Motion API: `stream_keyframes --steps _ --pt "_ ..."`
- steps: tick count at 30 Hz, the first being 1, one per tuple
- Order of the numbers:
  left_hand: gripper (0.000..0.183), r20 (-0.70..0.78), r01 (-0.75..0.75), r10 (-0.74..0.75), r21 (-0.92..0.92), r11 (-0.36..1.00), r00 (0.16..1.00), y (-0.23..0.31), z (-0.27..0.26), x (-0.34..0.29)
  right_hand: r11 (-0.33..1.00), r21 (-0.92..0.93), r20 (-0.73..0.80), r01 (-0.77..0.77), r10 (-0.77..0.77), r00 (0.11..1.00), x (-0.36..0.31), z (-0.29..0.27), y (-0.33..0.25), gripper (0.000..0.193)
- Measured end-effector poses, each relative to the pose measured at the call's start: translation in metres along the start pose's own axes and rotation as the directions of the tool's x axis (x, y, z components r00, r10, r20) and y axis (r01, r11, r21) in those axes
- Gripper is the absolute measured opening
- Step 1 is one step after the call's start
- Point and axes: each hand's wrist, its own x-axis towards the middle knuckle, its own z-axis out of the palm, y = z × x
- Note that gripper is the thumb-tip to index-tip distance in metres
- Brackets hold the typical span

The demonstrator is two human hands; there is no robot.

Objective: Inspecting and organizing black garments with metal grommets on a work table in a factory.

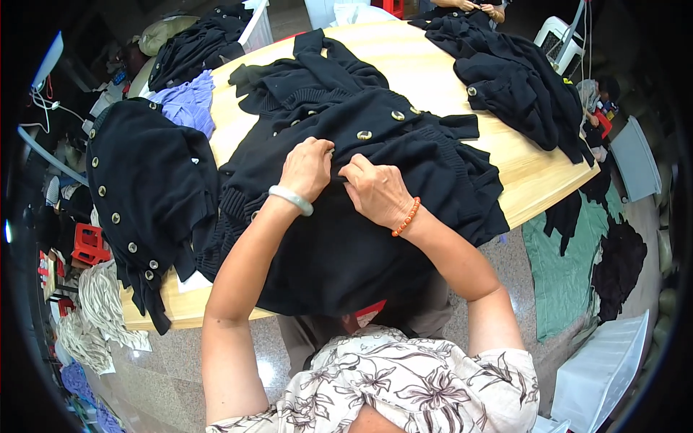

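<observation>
A black knitted cardigan (325,252) lies spread before me, its near part hanging over the table's front edge. My left hand (308,169), with a pale bangle on the wrist, pinches the fabric near the middle. Close beside it, my right hand (377,186), wearing an orange bead bracelet, has its fingers closed on the same cloth. Whatever small detail lies between the fingertips is hidden. Beyond the hands, shiny round buttons (364,136) show on the black knit. More black knitwear (317,68) is heaped behind it, and I cannot tell where one garment ends.
A buttoned black cardigan (151,191) lies at the table's left side, by purple cloth (189,101). More black garments (512,83) cover the far right of the wooden table (545,191). Green cloth (567,263) and a white bin (599,368) are on the right floor. Other people sit beyond.
</observation>
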Motion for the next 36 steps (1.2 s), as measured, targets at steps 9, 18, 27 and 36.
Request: stream_keyframes --steps 9,18,27,36 --pt "0.015 0.439 0.436 -0.188 -0.576 0.692 0.879 -0.008 -0.02 0.015 0.988 0.14 0.003 -0.059 0.059 0.998 0.001 -0.005 0.001 0.015" --pt "0.011 0.434 0.463 -0.177 -0.751 0.471 0.883 0.01 -0.029 -0.009 0.98 0.179 -0.093 -0.088 0.106 0.99 -0.011 -0.01 -0.012 0.042" --pt "0.022 0.135 -0.054 0.109 -0.356 0.933 0.985 0.024 -0.033 -0.048 0.929 0.355 0.157 -0.104 0.051 0.986 -0.011 -0.015 0.004 0.028" --pt "0.01 0.175 0.027 0.045 -0.386 0.922 0.983 0.022 -0.032 -0.054 0.934 0.343 0.172 -0.094 0.036 0.984 -0.017 -0.023 -0.008 0.014"
